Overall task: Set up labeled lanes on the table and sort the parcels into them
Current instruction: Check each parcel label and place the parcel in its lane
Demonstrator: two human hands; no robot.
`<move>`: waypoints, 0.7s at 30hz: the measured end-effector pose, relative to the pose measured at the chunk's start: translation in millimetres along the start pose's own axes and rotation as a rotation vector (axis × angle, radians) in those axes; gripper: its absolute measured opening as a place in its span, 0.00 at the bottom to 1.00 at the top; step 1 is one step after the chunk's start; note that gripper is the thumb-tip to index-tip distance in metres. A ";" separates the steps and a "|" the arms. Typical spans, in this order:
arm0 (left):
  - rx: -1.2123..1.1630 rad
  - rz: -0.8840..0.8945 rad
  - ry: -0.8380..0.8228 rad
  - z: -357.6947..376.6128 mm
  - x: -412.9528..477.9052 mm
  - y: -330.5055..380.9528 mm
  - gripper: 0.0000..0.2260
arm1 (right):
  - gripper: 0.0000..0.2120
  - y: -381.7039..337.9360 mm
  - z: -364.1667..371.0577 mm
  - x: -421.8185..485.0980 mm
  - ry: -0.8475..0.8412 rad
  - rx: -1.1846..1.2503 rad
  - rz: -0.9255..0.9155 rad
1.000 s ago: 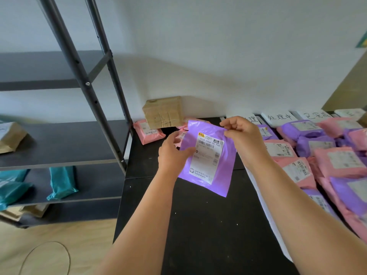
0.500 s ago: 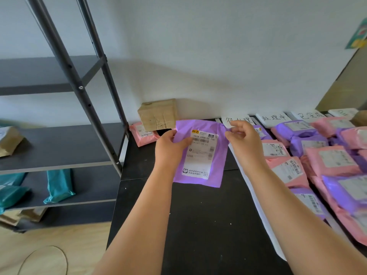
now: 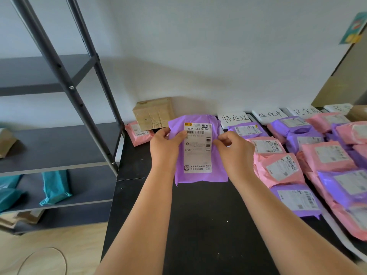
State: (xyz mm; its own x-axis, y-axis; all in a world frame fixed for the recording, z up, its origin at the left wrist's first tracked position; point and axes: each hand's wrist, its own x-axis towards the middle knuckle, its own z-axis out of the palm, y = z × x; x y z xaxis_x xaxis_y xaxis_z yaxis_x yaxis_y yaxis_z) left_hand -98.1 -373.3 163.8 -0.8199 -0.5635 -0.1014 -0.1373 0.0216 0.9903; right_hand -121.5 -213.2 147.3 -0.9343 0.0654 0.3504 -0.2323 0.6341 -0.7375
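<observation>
A purple parcel [image 3: 198,175] with a white shipping label hangs upright over the black table [image 3: 198,225], label towards me. My left hand [image 3: 165,147] grips its left edge, thumb on the label. My right hand [image 3: 233,149] pinches its right edge. Along the wall lie white lane labels with handwritten characters, the nearest one [image 3: 234,118] just right of the parcel's top. Right of my hands, pink parcels [image 3: 278,169] and purple parcels [image 3: 297,201] lie in rows below the labels.
A brown cardboard box [image 3: 154,113] stands at the table's back left, with a pink parcel [image 3: 139,132] beside it. A dark metal shelf rack [image 3: 59,143] at the left holds teal bags [image 3: 54,187] and brown packets. A cable loop lies on the wooden floor.
Both hands turned the purple parcel from tilted to upright and square to me. My view shifted slightly, showing more of the lane labels.
</observation>
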 end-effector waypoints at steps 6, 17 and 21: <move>0.127 0.072 0.026 -4.4 0.9 -4.5 0.26 | 0.06 3.6 -4.9 7.9 0.019 0.029 0.049; 0.453 0.370 0.223 -2.0 -5.2 -15.8 0.02 | 0.05 7.2 -0.8 7.9 0.042 0.033 0.037; 0.502 0.499 0.302 -1.7 -0.4 -25.7 0.02 | 0.04 10.4 -1.6 7.5 0.089 0.035 -0.005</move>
State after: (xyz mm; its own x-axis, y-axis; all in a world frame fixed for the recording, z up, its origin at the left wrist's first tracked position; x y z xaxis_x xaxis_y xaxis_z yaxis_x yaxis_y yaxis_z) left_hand -93.3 -375.0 138.5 -0.6737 -0.5879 0.4478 -0.0857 0.6640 0.7428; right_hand -130.5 -204.8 143.3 -0.9057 0.1313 0.4032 -0.2478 0.6077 -0.7546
